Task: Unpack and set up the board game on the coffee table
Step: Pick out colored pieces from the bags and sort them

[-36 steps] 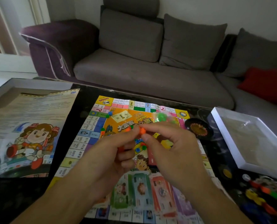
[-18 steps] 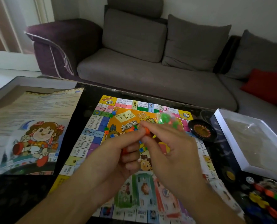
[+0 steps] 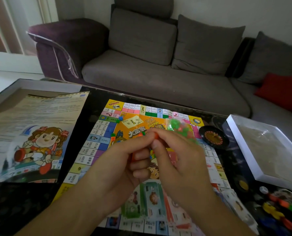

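Note:
A colourful game board lies unfolded on the dark coffee table. Above its middle my left hand and my right hand meet fingertip to fingertip, both pinching a small orange game piece. More orange shows inside my left hand's curled fingers. Past my right hand sits a clear bag of green and orange pieces; whether that hand holds it I cannot tell. A few small pieces lie loose on the board. Stacks of play money rest at the board's near edge.
The printed box lid lies to the left. A small black roulette wheel sits right of the board, and the open white box tray beyond it. Several coloured tokens are scattered at the near right. A grey sofa runs behind the table.
Both hands stay joined on the orange piece, fingers working slightly. The view has shifted a little, bringing the scene closer and to the right.

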Demonstrator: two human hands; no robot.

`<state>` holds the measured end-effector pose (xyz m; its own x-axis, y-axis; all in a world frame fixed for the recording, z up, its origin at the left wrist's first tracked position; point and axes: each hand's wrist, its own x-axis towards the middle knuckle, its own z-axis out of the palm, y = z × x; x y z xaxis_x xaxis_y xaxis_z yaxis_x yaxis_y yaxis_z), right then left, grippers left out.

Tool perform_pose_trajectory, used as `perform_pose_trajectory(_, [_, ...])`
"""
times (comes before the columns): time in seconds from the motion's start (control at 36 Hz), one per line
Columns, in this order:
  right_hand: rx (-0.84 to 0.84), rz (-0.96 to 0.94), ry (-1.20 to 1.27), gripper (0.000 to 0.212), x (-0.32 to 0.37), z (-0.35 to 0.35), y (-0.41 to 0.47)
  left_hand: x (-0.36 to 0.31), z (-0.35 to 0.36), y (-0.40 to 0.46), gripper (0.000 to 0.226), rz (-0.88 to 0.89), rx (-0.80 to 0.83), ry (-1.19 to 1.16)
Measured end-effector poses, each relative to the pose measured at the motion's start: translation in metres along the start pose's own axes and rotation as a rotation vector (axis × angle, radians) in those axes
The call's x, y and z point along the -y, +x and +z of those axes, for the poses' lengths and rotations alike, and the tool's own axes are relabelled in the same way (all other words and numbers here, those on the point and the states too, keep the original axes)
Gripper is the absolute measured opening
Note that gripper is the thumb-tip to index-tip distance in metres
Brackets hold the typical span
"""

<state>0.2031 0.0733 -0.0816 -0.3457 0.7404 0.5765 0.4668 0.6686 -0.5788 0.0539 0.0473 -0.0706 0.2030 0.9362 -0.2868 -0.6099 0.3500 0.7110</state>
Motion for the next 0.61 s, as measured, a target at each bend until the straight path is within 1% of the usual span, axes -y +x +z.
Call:
perform_pose_trajectory(0.08, [0.087, 0.207, 0.247, 0.028, 0.002, -0.010, 0.005, -0.004, -0.003, 0.000, 0.020, 0.043, -0.004, 0.109])
perform_pose_trajectory(0.14, [0.115, 0.278, 0.342, 0.030, 0.001, -0.015, 0.008, -0.006, -0.005, 0.000, 0.022, 0.077, -0.003, 0.198])
perform_pose_trajectory(0.22, [0.078, 0.304, 0.378, 0.026, 0.000, -0.020, 0.011, -0.008, -0.006, 0.001, 0.017, 0.131, 0.021, 0.314])
perform_pose_trajectory(0.31, [-0.007, 0.359, 0.433, 0.021, 0.000, -0.024, 0.014, -0.010, -0.008, 0.005, 0.035, 0.152, 0.008, 0.400])
perform_pose_trajectory(0.33, [-0.019, 0.371, 0.445, 0.021, 0.000, -0.025, 0.015, -0.010, -0.009, 0.006, 0.033, 0.165, 0.005, 0.445])
perform_pose_trajectory(0.39, [-0.015, 0.374, 0.447, 0.020, 0.000, -0.025, 0.015, -0.009, -0.009, 0.006, 0.027, 0.218, 0.014, 0.607])
perform_pose_trajectory(0.44, [0.001, 0.372, 0.430, 0.021, -0.001, -0.024, 0.014, -0.005, -0.010, 0.004, 0.028, 0.285, 0.033, 0.762])
perform_pose_trajectory(0.47, [0.005, 0.372, 0.420, 0.021, -0.001, -0.024, 0.014, -0.004, -0.010, 0.003, 0.028, 0.307, 0.035, 0.802])
perform_pose_trajectory(0.61, [0.029, 0.360, 0.367, 0.020, -0.002, -0.026, 0.014, -0.002, -0.012, 0.003, 0.028, 0.319, 0.016, 0.853])
